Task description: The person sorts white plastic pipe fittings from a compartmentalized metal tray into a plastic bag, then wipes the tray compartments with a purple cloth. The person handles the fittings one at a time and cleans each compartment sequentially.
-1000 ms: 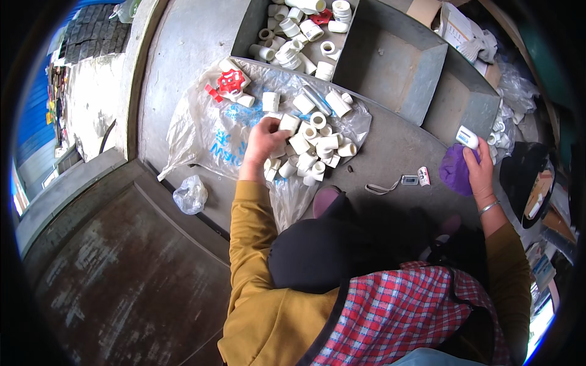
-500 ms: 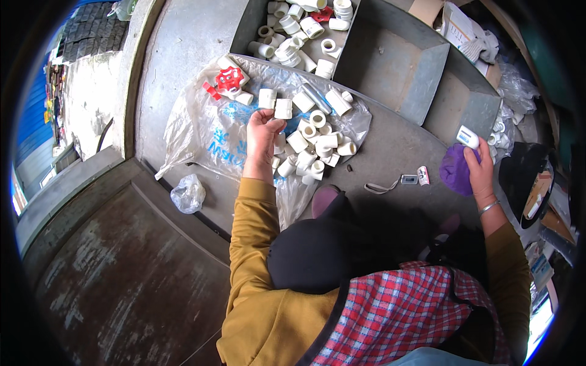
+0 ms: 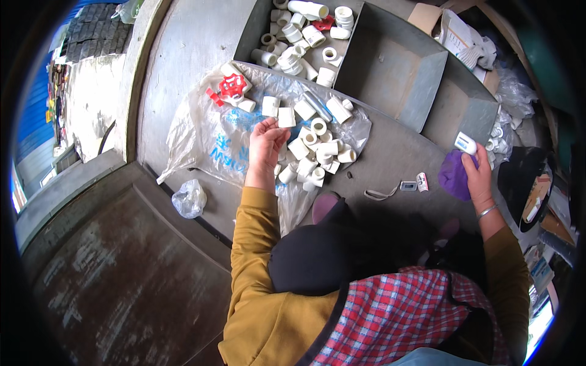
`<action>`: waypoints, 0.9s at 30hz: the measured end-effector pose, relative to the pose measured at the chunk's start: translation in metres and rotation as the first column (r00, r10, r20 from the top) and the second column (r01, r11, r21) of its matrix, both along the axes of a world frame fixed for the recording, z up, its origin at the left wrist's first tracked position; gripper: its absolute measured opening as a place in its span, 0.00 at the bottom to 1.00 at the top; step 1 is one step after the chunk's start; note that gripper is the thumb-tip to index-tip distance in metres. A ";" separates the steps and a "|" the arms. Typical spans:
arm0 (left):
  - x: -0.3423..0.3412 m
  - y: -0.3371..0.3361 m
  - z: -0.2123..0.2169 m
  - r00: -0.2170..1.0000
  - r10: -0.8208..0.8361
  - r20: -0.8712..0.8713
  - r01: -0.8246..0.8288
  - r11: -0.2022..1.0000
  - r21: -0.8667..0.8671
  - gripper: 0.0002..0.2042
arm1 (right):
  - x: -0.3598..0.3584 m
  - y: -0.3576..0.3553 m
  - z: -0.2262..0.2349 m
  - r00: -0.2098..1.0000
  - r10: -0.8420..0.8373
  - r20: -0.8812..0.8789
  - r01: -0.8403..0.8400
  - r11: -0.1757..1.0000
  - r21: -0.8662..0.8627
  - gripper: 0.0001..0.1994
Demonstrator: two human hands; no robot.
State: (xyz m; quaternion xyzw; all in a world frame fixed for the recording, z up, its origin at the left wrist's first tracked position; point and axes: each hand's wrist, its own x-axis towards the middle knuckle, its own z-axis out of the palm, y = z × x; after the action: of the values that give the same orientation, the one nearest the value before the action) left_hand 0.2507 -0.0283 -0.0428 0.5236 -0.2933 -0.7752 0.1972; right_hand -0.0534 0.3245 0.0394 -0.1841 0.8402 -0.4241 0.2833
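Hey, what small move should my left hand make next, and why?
Perhaps settle the white fitting on the plastic sheet beside the similar fitting just left of it, then let go: your left hand pinches it by its near edge, close to that neighbour.

L hand (image 3: pixel 267 146) pinches wht fitting (image 3: pixel 286 117) over clear plastic bag (image 3: pixel 195 134), next to wht fittings pile (image 3: pixel 328 148). R hand (image 3: pixel 480 178) holds wht oval gadget (image 3: pixel 466 143), purple item (image 3: pixel 453 175) alongside. Grey tray (image 3: pixel 384 70) ahead has more fittings in L compt.

I see blue lettering (image 3: pixel 221 155) on the plastic bag (image 3: pixel 194 135); right of that bag, my white gadget (image 3: pixel 469 139) bears a small, unreadable label (image 3: pixel 464 146).
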 end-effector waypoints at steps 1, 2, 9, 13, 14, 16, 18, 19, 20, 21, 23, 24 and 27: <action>-0.002 -0.001 0.003 0.993 -0.086 0.086 0.085 0.996 0.005 0.14 | 0.000 0.001 0.000 1.000 -0.003 0.001 0.003 1.000 -0.002 0.17; -0.005 -0.001 0.008 0.958 -0.128 0.257 0.146 0.988 -0.054 0.13 | 0.000 0.001 -0.001 1.000 -0.007 0.001 0.007 1.000 -0.004 0.17; -0.010 -0.018 0.000 0.639 0.171 0.750 0.594 0.510 -0.622 0.15 | 0.003 -0.002 0.003 1.000 0.006 0.008 -0.006 1.000 -0.011 0.17; -0.025 -0.031 -0.002 0.594 -0.020 0.804 0.735 0.421 -0.532 0.17 | 0.003 -0.005 0.005 1.000 0.010 0.013 -0.010 1.000 -0.012 0.18; -0.023 -0.032 0.000 0.536 -0.012 0.844 0.758 0.447 -0.475 0.15 | 0.004 -0.005 0.005 1.000 0.009 0.021 -0.008 1.000 -0.014 0.18; -0.031 -0.028 0.020 0.528 0.104 0.843 0.733 0.445 -0.514 0.11 | 0.004 -0.005 0.007 1.000 0.005 0.012 -0.005 1.000 0.005 0.18; -0.042 -0.034 0.044 0.716 0.286 0.637 0.588 0.244 -0.771 0.07 | 0.006 -0.008 0.010 1.000 -0.001 0.015 0.001 1.000 0.021 0.18; -0.053 -0.040 0.061 0.777 0.277 0.565 0.557 0.114 -0.822 0.06 | 0.007 -0.006 0.009 1.000 -0.001 0.003 0.001 1.000 0.020 0.18; -0.072 -0.042 0.078 0.816 0.218 0.535 0.526 0.105 -0.844 0.05 | 0.007 -0.004 0.007 1.000 -0.001 -0.009 0.001 1.000 0.020 0.18; -0.092 -0.045 0.089 0.849 0.163 0.502 0.493 0.096 -0.865 0.04 | 0.008 -0.004 0.006 1.000 0.003 -0.021 -0.002 1.000 0.017 0.18; -0.126 -0.063 0.090 0.799 0.034 0.600 0.600 -0.101 -0.794 0.04 | 0.008 -0.006 0.007 1.000 0.000 -0.016 0.000 1.000 0.020 0.18; -0.145 -0.068 0.088 0.703 0.015 0.711 0.703 -0.164 -0.692 0.05 | 0.007 -0.007 0.008 1.000 -0.004 -0.016 0.005 1.000 0.024 0.19; -0.194 -0.089 0.063 0.282 -0.038 0.959 0.914 -0.293 -0.280 0.09 | 0.009 -0.007 0.005 1.000 -0.020 -0.014 0.020 1.000 -0.007 0.19</action>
State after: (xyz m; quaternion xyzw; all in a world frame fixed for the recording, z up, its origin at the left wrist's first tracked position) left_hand 0.0562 -0.1175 0.0197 0.2512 -0.9607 -0.1059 -0.0522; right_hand -0.0440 0.3177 0.0444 -0.1797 0.8425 -0.4286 0.2724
